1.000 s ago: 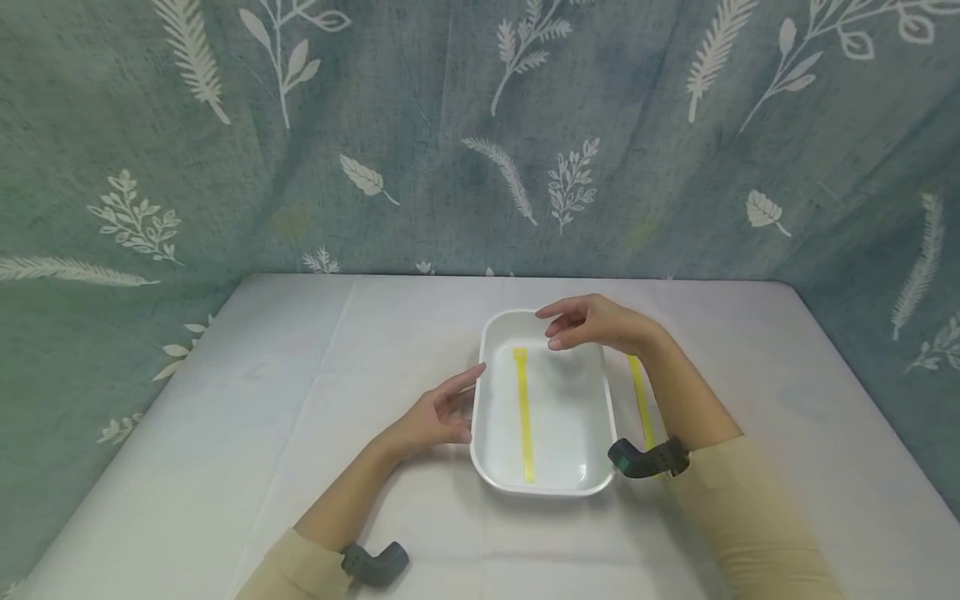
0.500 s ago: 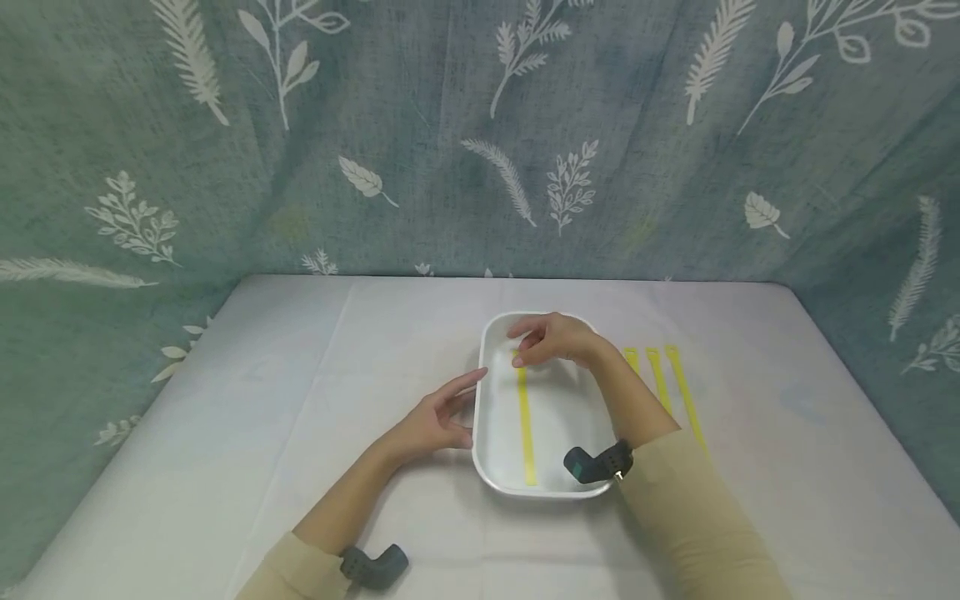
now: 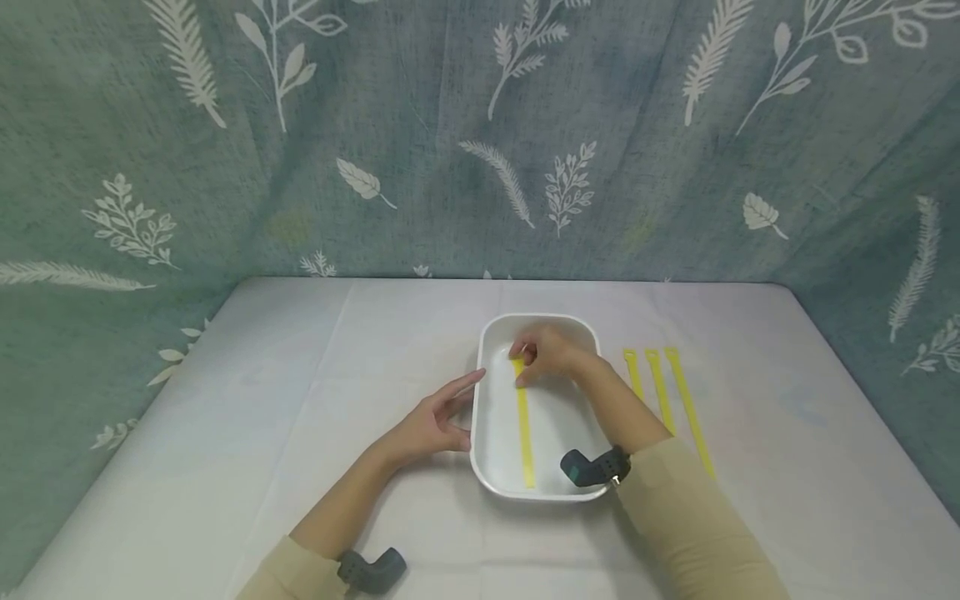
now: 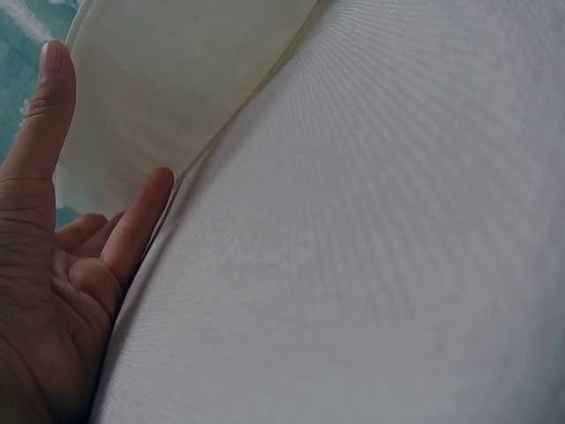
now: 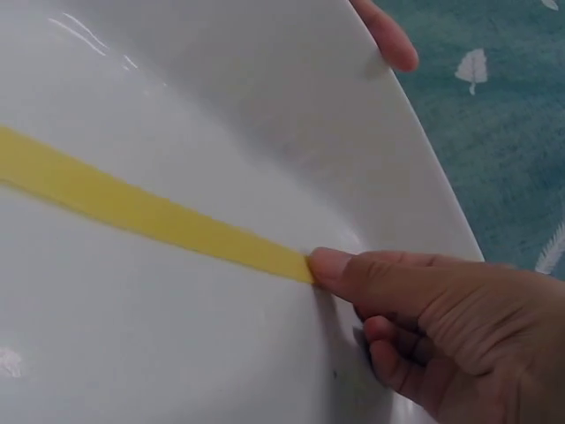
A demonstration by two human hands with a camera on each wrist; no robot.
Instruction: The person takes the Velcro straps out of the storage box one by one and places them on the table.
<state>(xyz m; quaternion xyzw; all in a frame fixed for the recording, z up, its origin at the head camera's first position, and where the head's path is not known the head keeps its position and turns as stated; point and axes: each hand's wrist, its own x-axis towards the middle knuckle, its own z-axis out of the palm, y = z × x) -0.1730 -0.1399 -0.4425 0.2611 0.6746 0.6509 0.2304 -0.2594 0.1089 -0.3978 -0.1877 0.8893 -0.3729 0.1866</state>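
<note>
A white rectangular tray (image 3: 566, 433) with raised walls stands in the middle of the table. Along its floor lies a flat yellow cable strap (image 3: 527, 442), running from the far end towards the near end. My right hand (image 3: 549, 352) reaches inside the tray and pinches the far end of this strap between thumb and fingers. In the right wrist view the thumb lies on the end of the strap (image 5: 168, 216). At the tray's left side my left hand (image 3: 431, 425) rests its extended fingers and thumb against the rim and outer wall.
Several yellow straps with wider slotted heads, such as the outermost strap (image 3: 688, 408), lie side by side right of the tray, partly behind the right forearm. White cloth covers the table (image 3: 360, 350). A leaf-patterned teal curtain (image 3: 420, 183) hangs behind it.
My right hand has moved left and down from above the tray's far right rim to the strap's far end, and now pinches it. My left hand has stayed at the tray's side.
</note>
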